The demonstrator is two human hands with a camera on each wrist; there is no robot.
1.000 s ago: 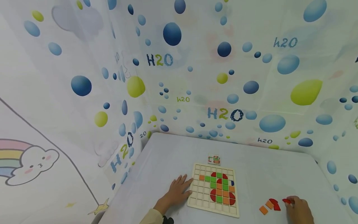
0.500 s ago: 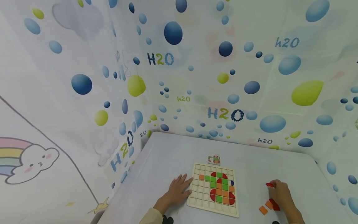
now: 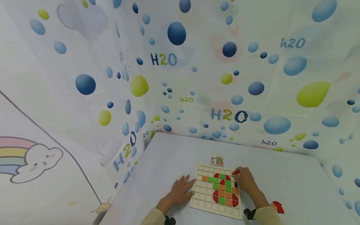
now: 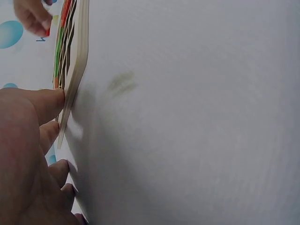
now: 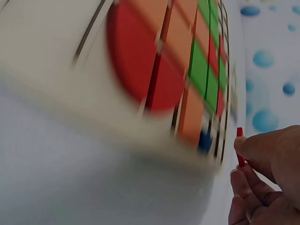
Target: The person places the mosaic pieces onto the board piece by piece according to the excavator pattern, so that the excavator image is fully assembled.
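Note:
A cream grid board (image 3: 202, 200) lies on the table with orange, green, red and blue tiles set in its cells. My left hand (image 3: 180, 191) rests on the table with fingers spread, the fingertips touching the board's left edge. At the board's upper right corner, my right hand (image 3: 247, 181) pinches a red tile (image 5: 240, 146) between thumb and fingers. In the right wrist view the tile is seen edge-on, so its full outline is hidden. Just below that hand sits the small blue tile (image 3: 235, 184) near the right edge.
A small printed card (image 3: 217, 160) with a coloured pattern lies behind the board. Loose red tiles (image 3: 278, 207) and part of an orange tile (image 3: 273, 205) lie right of the board, partly behind the right sleeve (image 3: 267, 215). A patterned sheet (image 3: 197, 84) rises behind the table.
My right hand has carried the red tile from the loose pile leftward to the board's upper right corner. My left hand has stayed at the board's left edge.

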